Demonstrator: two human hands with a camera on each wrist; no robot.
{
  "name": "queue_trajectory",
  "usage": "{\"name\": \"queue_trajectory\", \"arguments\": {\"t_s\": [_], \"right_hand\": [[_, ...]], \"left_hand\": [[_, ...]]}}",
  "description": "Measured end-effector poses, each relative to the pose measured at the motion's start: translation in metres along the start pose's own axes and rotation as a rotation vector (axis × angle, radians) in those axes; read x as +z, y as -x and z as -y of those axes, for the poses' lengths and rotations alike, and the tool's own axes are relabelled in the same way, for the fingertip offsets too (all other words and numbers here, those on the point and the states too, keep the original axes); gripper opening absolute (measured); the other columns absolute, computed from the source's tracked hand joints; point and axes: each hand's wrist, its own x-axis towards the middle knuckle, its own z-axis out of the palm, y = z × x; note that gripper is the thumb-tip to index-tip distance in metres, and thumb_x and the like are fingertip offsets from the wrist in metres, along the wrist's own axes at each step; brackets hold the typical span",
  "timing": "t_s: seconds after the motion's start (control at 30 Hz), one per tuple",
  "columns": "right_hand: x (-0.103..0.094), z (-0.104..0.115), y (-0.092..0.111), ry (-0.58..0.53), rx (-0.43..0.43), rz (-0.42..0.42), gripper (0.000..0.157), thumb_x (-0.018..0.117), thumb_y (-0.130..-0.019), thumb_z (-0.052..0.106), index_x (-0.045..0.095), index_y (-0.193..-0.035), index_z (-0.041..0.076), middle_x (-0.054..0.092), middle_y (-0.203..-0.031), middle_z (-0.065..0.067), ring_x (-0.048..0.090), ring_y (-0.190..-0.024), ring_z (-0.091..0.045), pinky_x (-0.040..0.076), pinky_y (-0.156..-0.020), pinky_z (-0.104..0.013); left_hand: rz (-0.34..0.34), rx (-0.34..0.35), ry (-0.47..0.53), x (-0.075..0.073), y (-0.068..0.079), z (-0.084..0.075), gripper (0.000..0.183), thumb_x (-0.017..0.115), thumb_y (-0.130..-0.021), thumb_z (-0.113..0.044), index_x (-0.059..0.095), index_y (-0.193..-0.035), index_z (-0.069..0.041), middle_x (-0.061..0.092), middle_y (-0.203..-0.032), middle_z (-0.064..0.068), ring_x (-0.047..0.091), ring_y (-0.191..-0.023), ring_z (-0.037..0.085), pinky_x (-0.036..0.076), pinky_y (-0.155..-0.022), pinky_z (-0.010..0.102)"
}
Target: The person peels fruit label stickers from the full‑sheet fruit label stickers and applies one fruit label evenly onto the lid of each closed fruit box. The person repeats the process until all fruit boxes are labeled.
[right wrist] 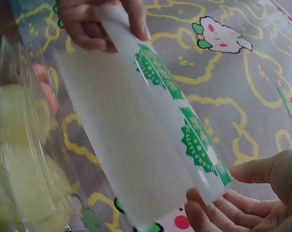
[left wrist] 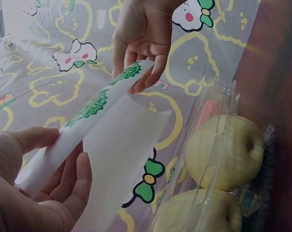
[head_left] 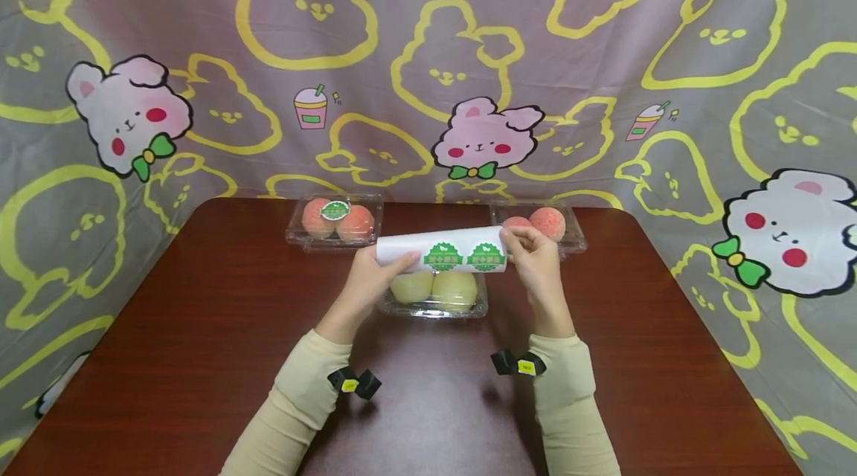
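Observation:
Both hands hold up a white sticker sheet (head_left: 402, 247), bent over along its length, with two green scalloped stickers on the side facing me. My left hand (head_left: 367, 284) pinches its left end, thumb on the front and fingers behind. At the other end, my right hand (head_left: 538, 268) grips the sheet's edge between thumb and fingers. Just below the sheet in the head view is a clear plastic box (head_left: 435, 310) with two pale yellow-green fruits (head_left: 455, 291). The sheet covers the back part of that box. In the left wrist view the fruits (left wrist: 228, 152) show through the clear lid.
At the back left stands a clear box (head_left: 294, 232) with two pink-orange fruits and a green sticker on its lid. A similar box (head_left: 574, 238) with pink fruits is at the back right, partly behind the right hand. A patterned curtain (head_left: 375, 89) hangs behind the brown table (head_left: 201, 327).

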Motion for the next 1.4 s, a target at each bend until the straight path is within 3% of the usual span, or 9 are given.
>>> {"name": "queue_trajectory", "arguments": {"t_s": [0.1,0.23,0.33,0.43,0.63,0.9,1.03,1.13,1.4], "right_hand": [[0.0,0.002,0.003,0.141,-0.095,-0.051,0.024,0.064,-0.089,0.003,0.064,-0.106,-0.014,0.071,-0.081,-0.007,0.059,-0.068,0.007,0.049,-0.063,-0.006],[0.003,0.005,0.009,0.309,-0.215,-0.113,0.023,0.07,-0.085,0.005,0.067,-0.103,-0.007,0.07,-0.1,-0.027,0.072,-0.08,-0.016,0.05,-0.065,-0.007],[0.007,0.007,0.014,0.39,-0.331,-0.143,0.025,0.073,-0.081,0.003,0.067,-0.103,-0.006,0.067,-0.106,-0.025,0.071,-0.094,-0.035,0.059,-0.072,-0.025],[0.012,0.007,0.017,0.44,-0.472,-0.148,0.028,0.075,-0.078,0.001,0.066,-0.103,-0.007,0.065,-0.111,-0.024,0.066,-0.103,-0.038,0.058,-0.082,-0.046],[0.022,0.007,0.024,0.498,-0.653,-0.049,0.031,0.078,-0.076,0.002,0.067,-0.104,-0.006,0.067,-0.117,-0.021,0.062,-0.114,-0.036,0.049,-0.098,-0.047],[0.031,0.006,0.027,0.528,-0.629,0.068,0.037,0.08,-0.075,0.009,0.067,-0.107,-0.005,0.065,-0.122,-0.022,0.056,-0.125,-0.039,0.043,-0.107,-0.05],[0.033,0.005,0.028,0.548,-0.58,0.103,0.04,0.08,-0.076,0.012,0.067,-0.111,-0.003,0.066,-0.121,-0.021,0.061,-0.116,-0.036,0.054,-0.089,-0.043],[0.033,0.005,0.03,0.559,-0.533,0.135,0.041,0.08,-0.077,0.013,0.067,-0.113,0.0,0.068,-0.118,-0.019,0.064,-0.101,-0.031,0.054,-0.071,-0.032],[0.035,0.004,0.03,0.54,-0.478,0.184,0.038,0.079,-0.078,0.013,0.067,-0.112,0.0,0.07,-0.104,-0.018,0.064,-0.085,-0.025,0.056,-0.067,-0.031]], "left_hand": [[-0.013,0.006,0.014,-0.001,0.0,-0.001,0.03,0.071,-0.084,-0.008,0.065,-0.108,0.008,0.07,-0.101,0.021,0.061,-0.075,0.0,0.052,-0.072,0.019],[-0.035,0.014,0.021,-0.002,0.0,-0.003,0.031,0.071,-0.084,-0.007,0.064,-0.11,0.009,0.068,-0.105,0.025,0.061,-0.076,0.0,0.052,-0.073,0.018],[-0.059,0.016,0.026,-0.002,0.0,-0.002,0.031,0.071,-0.084,-0.007,0.064,-0.11,0.008,0.068,-0.105,0.025,0.06,-0.076,0.0,0.052,-0.074,0.017],[-0.076,0.022,0.034,-0.002,0.0,-0.002,0.03,0.071,-0.084,-0.007,0.064,-0.11,0.007,0.067,-0.106,0.025,0.06,-0.076,0.0,0.052,-0.074,0.017],[-0.101,0.035,0.043,-0.001,-0.001,-0.001,0.03,0.071,-0.083,-0.006,0.065,-0.109,0.008,0.07,-0.101,0.021,0.06,-0.075,-0.001,0.052,-0.072,0.016],[-0.119,0.035,0.042,-0.001,0.0,-0.003,0.029,0.071,-0.084,-0.007,0.065,-0.109,0.007,0.07,-0.1,0.019,0.06,-0.075,-0.002,0.051,-0.072,0.015],[-0.127,0.021,0.037,-0.001,0.0,-0.005,0.03,0.072,-0.083,-0.007,0.065,-0.108,0.008,0.069,-0.094,0.013,0.059,-0.074,-0.001,0.05,-0.071,0.016],[-0.121,0.039,0.05,0.0,0.001,-0.005,0.03,0.072,-0.083,-0.006,0.065,-0.109,0.008,0.068,-0.091,0.009,0.058,-0.075,-0.001,0.05,-0.071,0.016],[-0.114,0.046,0.064,0.001,0.003,-0.005,0.028,0.07,-0.084,-0.007,0.064,-0.106,0.009,0.068,-0.087,0.002,0.059,-0.073,-0.001,0.051,-0.071,0.017]]}}
